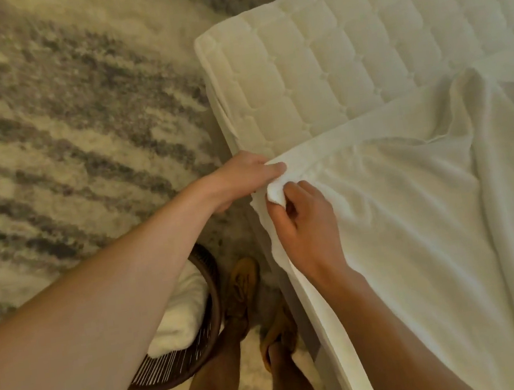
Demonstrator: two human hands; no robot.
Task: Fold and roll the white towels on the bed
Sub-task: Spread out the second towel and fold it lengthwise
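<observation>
Head view: a white towel [412, 208] lies spread and rumpled on the bed [314, 67], its corner at the bed's near edge. Both hands pinch that corner with curled fingers, the left hand [243, 177] just beside the right hand [308, 230]. A basket [185, 362] on the floor holds a rolled towel [182, 311].

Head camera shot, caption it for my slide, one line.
Left hand and right hand pinch one corner of a white towel spread over a quilted mattress.

Mattress [345, 54]: white, quilted. Rug [60, 105]: shaggy, cream streaked grey, covering the floor left of the mattress. Basket [185, 362]: dark, woven, round, just beside the mattress's near edge.
</observation>
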